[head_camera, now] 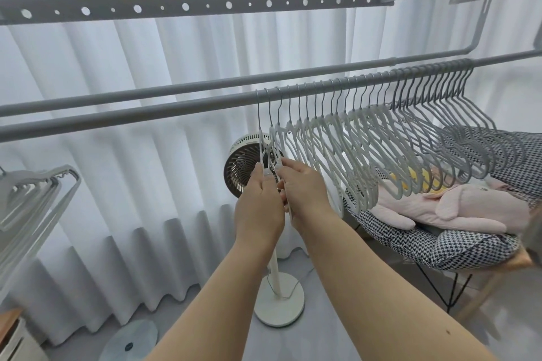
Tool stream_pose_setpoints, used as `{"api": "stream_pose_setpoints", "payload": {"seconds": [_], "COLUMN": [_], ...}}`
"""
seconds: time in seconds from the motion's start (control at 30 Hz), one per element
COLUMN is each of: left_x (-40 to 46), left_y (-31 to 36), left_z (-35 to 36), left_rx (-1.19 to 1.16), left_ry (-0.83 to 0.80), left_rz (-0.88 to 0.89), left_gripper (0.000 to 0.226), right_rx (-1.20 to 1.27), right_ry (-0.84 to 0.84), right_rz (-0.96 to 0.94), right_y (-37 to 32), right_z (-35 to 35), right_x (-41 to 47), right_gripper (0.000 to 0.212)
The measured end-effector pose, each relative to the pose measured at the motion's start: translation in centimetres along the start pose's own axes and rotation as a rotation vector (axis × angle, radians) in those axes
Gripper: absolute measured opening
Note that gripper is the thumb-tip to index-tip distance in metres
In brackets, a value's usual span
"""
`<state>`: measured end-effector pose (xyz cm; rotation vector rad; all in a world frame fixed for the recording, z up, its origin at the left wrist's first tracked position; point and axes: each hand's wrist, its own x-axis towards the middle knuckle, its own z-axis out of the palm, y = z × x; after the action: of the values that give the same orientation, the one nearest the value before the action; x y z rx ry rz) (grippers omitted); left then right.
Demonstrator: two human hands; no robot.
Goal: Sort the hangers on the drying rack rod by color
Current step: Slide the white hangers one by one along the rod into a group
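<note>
A grey rod (146,116) of the drying rack runs across the view. Several pale whitish hangers (331,138) hang in a row on it, and several darker grey hangers (457,129) follow on the right. My left hand (259,202) grips the lower part of the leftmost white hanger (260,138). My right hand (305,187) grips the white hanger beside it (274,141). Both hands are close together, just below the rod.
A second rod (176,88) runs behind, with perforated rails (187,6) overhead. A standing fan (243,164) stands behind my hands. A checked chair (440,243) with pink cloth (457,208) is on the right. More hangers (32,193) hang at the left edge.
</note>
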<state>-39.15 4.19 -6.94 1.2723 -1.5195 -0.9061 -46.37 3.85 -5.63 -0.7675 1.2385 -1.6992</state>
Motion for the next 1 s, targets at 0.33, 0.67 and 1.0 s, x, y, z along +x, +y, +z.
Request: {"api": "stream_pose_setpoints", "payload": {"seconds": [0.33, 0.67, 1.0], "left_x": [-0.2, -0.9, -1.8], "left_y": [-0.1, -0.2, -0.8], "left_z": [-0.4, -1.2, -3.8], "left_rx": [-0.030, 0.054, 0.180], "left_ry": [0.003, 0.013, 0.022], "left_rz": [-0.032, -0.017, 0.033], "left_gripper": [0.068, 0.038, 0.047], "right_rx": [-0.123, -0.231, -0.391], "right_ry": [-0.011, 0.011, 0.094], "right_rz": [-0.044, -0.056, -0.290], "right_y": [-0.7, -0.4, -1.7], "right_z": [-0.1, 0.1, 1.7], "right_x": [-1.0, -1.9, -6.2], "right_gripper": [0.014, 0.015, 0.046]}}
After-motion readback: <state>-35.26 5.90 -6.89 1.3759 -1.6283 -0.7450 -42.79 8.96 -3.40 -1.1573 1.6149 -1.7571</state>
